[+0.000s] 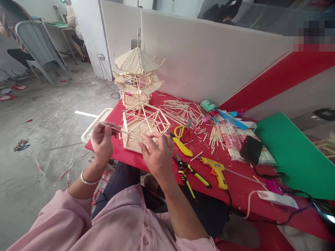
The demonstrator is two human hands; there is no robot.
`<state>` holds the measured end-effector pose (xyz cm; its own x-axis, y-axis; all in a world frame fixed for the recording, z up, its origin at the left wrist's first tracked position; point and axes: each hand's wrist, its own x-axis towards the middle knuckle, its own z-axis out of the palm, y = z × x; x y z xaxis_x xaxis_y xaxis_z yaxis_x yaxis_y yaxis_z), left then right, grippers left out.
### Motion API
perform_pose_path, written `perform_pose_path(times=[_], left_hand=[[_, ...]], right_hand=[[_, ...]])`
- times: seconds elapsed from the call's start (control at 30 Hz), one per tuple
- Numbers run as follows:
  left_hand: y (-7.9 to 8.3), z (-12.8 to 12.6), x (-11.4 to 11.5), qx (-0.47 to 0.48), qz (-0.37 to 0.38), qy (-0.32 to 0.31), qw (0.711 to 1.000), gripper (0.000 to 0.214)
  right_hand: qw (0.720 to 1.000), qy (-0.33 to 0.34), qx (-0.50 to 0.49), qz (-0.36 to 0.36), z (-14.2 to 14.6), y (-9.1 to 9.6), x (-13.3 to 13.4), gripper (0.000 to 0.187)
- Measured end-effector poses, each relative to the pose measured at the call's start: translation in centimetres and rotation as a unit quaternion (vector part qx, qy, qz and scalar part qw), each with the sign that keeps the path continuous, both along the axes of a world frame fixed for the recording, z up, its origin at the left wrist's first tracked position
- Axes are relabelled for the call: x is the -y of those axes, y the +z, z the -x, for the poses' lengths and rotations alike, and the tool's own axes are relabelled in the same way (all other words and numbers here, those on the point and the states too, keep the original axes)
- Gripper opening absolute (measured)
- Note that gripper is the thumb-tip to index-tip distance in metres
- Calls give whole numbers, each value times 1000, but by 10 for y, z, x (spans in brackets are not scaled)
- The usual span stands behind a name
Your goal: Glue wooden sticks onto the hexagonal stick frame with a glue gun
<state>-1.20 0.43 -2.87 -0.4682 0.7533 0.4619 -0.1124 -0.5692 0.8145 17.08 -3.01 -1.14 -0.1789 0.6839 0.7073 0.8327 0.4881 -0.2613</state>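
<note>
- Firstly, the left hand [102, 141] has its fingertips pinched together on a thin wooden stick [115, 128]. The stick runs from that hand towards the right hand, and its far end meets the hexagonal stick frame [142, 123].
- The right hand [157, 151] lies on the near edge of the frame with its fingers bent over the slats. Whether it grips the frame or only rests there cannot be told.
- The frame sits flat on the red surface [235, 188], between the two hands and just beyond them.
- Beyond the frame, further from both hands, stands a stick pagoda model [137, 78] with two tiered roofs.
- Just right of the right hand lie yellow-handled snips [181, 146]. Black-and-yellow pliers [187, 170] and a yellow glue gun [216, 170] lie nearer the person on that side.
- Loose sticks [180, 109] are scattered beyond the right hand, and clear packets of sticks [232, 139] lie further right beside a black box [251, 149].
- A green-and-white packet [208, 104] carries a label, but its writing is too small to read. No other lettering can be made out.
- A green board [295, 153] lies at the far right.
- A silver bangle [87, 179] circles the left wrist.
</note>
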Motion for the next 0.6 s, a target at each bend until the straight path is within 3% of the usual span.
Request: perform_pose_path(times=[0.23, 0.33, 0.43, 0.6], left_hand=[[-7, 4, 28, -227, -102, 57, 967, 2], [-9, 7, 33, -314, -138, 59, 937, 18], [-13, 7, 34, -341, -132, 75, 928, 21], [-26, 1, 39, -278, -110, 58, 953, 25]], right_hand=[[998, 41, 13, 39, 30, 7, -17, 25], [997, 44, 1, 57, 33, 3, -19, 28], [997, 43, -5, 62, 32, 2, -15, 28], [999, 31, -14, 32, 23, 5, 6, 25]])
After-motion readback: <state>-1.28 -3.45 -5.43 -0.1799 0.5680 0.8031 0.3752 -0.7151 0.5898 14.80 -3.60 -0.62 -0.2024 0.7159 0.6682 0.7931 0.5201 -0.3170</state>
